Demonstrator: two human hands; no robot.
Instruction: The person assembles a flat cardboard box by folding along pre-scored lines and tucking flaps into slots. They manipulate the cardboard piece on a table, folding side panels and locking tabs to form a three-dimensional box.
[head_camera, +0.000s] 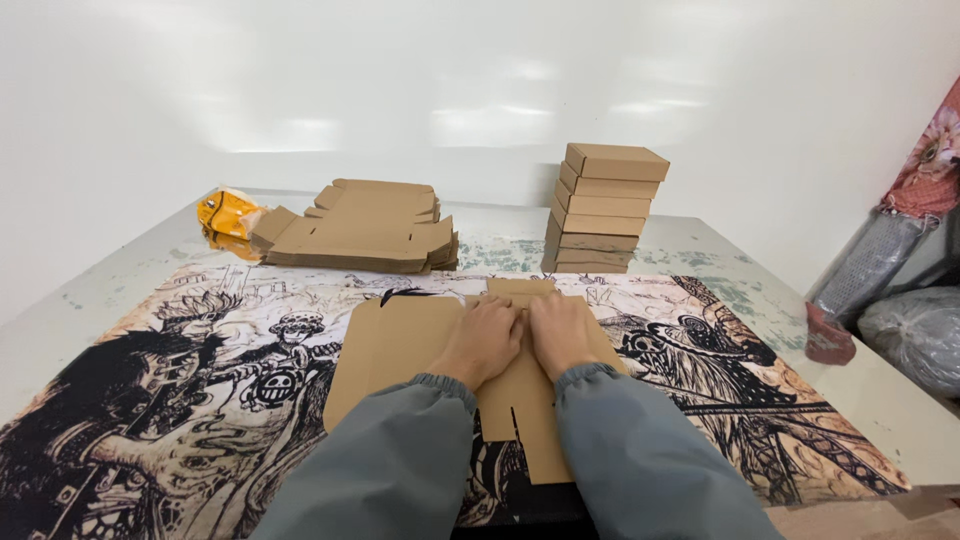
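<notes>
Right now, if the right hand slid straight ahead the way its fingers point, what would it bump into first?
Probably the stack of folded boxes. The right hand lies flat on the cardboard sheet, pointing away from the person and slightly left; beyond the sheet's far edge only printed mat shows before the stack. Depth is hard to judge.

White glossy wall (400, 80) ran across the back, soft light patches reflected on it at 12 o'clock. Pale worn table (700, 250) sat against it, scuffed greenish paint near the far edge. Black-and-white illustrated mat (180, 400) covered most of the tabletop. At 3 o'clock, off the table edge: patterned fabric (935, 160), a grey rolled bundle (875, 260), a clear plastic bag (915, 335). Lighting was even and diffuse, no hard shadows. No window in view.
</notes>
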